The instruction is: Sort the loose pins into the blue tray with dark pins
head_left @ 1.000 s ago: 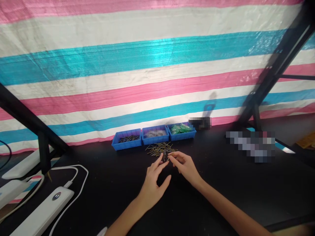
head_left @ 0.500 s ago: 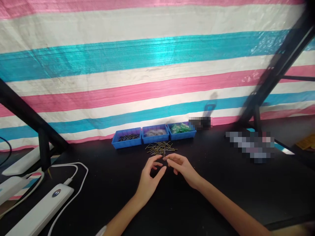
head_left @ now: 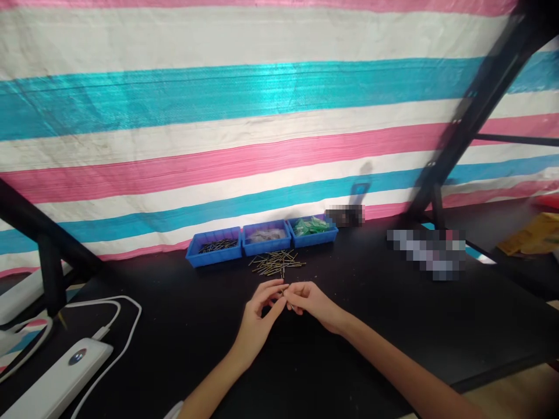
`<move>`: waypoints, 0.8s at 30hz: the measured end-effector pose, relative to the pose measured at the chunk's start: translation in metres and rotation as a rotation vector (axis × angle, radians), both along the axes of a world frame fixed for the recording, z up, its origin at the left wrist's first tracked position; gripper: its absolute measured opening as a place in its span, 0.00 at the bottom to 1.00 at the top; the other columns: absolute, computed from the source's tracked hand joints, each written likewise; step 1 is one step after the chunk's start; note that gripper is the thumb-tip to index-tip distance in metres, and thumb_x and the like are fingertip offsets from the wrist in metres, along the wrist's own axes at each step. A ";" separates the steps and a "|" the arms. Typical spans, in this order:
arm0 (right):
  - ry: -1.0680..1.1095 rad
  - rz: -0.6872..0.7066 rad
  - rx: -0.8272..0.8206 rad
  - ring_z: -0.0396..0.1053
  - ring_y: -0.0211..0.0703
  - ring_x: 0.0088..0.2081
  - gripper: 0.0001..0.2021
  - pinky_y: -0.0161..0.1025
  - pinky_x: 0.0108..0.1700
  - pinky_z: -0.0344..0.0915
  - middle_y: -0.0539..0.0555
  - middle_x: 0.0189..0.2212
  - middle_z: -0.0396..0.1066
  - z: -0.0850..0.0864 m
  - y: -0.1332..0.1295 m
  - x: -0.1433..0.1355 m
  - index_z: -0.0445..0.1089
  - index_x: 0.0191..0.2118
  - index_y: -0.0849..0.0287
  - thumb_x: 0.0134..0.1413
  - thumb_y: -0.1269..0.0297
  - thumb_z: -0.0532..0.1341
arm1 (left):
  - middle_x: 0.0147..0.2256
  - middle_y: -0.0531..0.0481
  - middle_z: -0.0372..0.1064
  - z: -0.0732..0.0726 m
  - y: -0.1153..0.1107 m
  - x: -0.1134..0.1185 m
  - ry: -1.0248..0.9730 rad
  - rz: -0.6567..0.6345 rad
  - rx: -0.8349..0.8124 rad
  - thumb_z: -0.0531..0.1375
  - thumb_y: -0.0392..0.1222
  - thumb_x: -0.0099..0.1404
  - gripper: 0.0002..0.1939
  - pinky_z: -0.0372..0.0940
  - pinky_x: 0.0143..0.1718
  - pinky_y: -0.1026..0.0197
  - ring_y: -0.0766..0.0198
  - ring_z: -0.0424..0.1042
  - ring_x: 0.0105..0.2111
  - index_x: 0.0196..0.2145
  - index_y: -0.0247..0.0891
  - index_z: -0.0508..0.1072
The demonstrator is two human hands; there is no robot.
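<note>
My right hand [head_left: 315, 304] is closed in a pinch, with a thin metal rod that looks like a drill bit between its fingertips, mostly hidden. Facing it, my left hand [head_left: 257, 314] curls its thumb and fingers inward until the tips meet the right fingertips around that small piece. Just beyond both hands lies a loose pile of thin brass-coloured drill bits [head_left: 276, 265] on the black table [head_left: 183, 326]. Behind the pile stand three blue bins in a row: a left bin [head_left: 213, 256] with dark thin rods, a middle bin [head_left: 267, 247] with clear plastic bags, and a right bin [head_left: 313, 237] with green packets.
A white power bank [head_left: 65, 372] with a white cable [head_left: 131, 326] lies at the left. Black metal frame legs [head_left: 437, 206] rise at both sides. Striped sheeting [head_left: 262, 134] hangs behind the table, and a yellow package [head_left: 530, 233] sits far right.
My hands have come together, the left thumb and fingertips closing in to touch the right fingertips. Both hands have drawn slightly nearer to me. The view has shifted a little to the right.
</note>
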State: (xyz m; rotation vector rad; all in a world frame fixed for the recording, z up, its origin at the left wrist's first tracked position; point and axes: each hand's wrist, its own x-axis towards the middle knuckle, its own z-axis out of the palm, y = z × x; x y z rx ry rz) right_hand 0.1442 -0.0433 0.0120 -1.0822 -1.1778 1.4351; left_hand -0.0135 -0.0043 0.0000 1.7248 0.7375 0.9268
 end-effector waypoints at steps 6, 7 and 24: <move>-0.045 0.047 0.002 0.54 0.29 0.23 0.17 0.30 0.25 0.51 0.48 0.22 0.63 -0.002 0.000 0.001 0.70 0.25 0.62 0.50 0.52 0.59 | 0.45 0.46 0.66 0.006 0.003 -0.003 0.006 0.049 -0.022 0.60 0.44 0.57 0.08 0.66 0.41 0.57 0.57 0.67 0.44 0.34 0.41 0.76; -0.057 0.042 0.005 0.54 0.29 0.23 0.17 0.30 0.25 0.51 0.48 0.23 0.64 -0.003 0.000 0.001 0.70 0.25 0.62 0.50 0.51 0.59 | 0.44 0.46 0.67 0.007 0.004 -0.004 0.002 0.064 -0.025 0.60 0.44 0.57 0.08 0.66 0.40 0.58 0.57 0.68 0.43 0.33 0.40 0.76; -0.390 -0.050 0.216 0.63 0.35 0.27 0.12 0.32 0.26 0.57 0.51 0.25 0.69 -0.007 -0.003 -0.004 0.74 0.29 0.60 0.48 0.57 0.61 | 0.37 0.48 0.68 0.007 0.011 -0.008 0.011 0.201 0.051 0.62 0.42 0.54 0.05 0.62 0.36 0.62 0.63 0.68 0.36 0.26 0.38 0.75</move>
